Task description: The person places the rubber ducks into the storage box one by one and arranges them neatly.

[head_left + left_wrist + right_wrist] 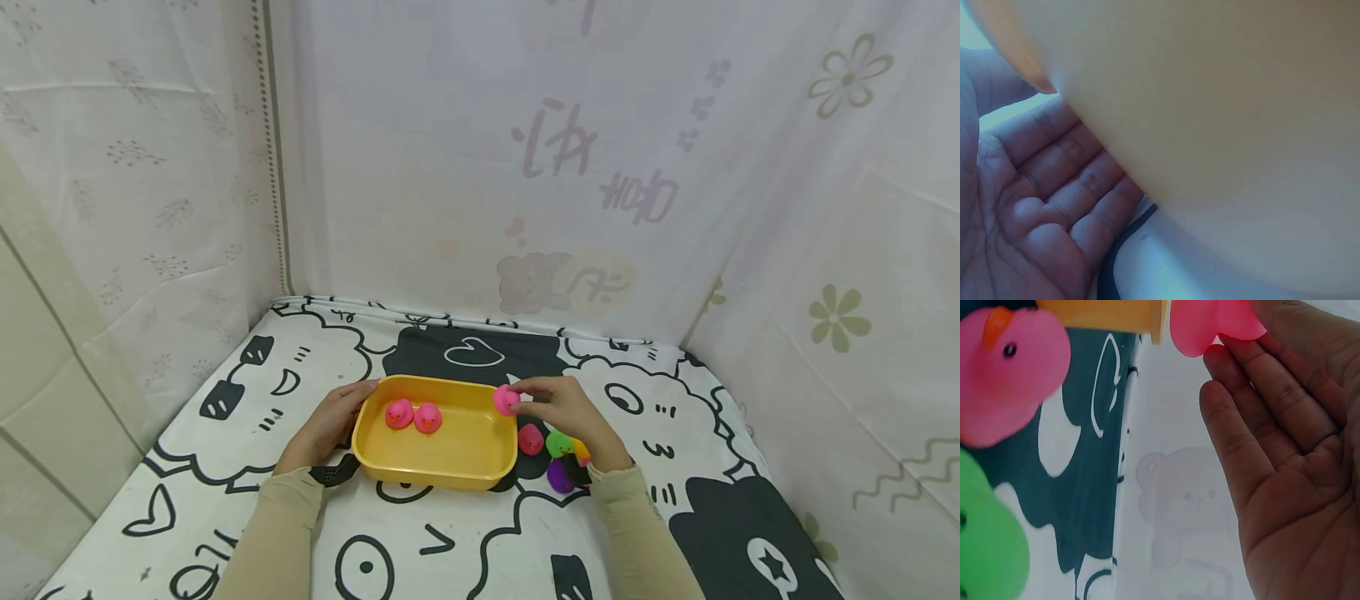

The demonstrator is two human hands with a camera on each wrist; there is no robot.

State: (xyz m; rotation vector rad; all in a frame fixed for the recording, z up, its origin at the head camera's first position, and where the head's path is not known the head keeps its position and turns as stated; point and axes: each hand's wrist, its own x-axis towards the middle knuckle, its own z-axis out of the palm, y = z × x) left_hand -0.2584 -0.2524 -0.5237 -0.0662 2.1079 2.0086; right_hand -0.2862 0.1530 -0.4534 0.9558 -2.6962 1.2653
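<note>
A yellow plastic bin (435, 479) sits on the patterned cloth, with two pink rubber ducks (399, 413) side by side in its left half. My left hand (333, 425) holds the bin's left end; in the left wrist view the thumb is at the rim and the fingers (1066, 156) lie against the wall. My right hand (558, 408) pinches another pink rubber duck (506, 400) between thumb and fingers, over the bin's right back corner. In the right wrist view that duck (1200, 328) is cut off by the top edge.
Right of the bin stand a darker pink duck (531, 439), a green duck (558, 443), a purple duck (559, 477) and a partly hidden yellow-orange one (581, 452), below my right wrist. Pale printed curtains (450, 167) hang behind and at both sides.
</note>
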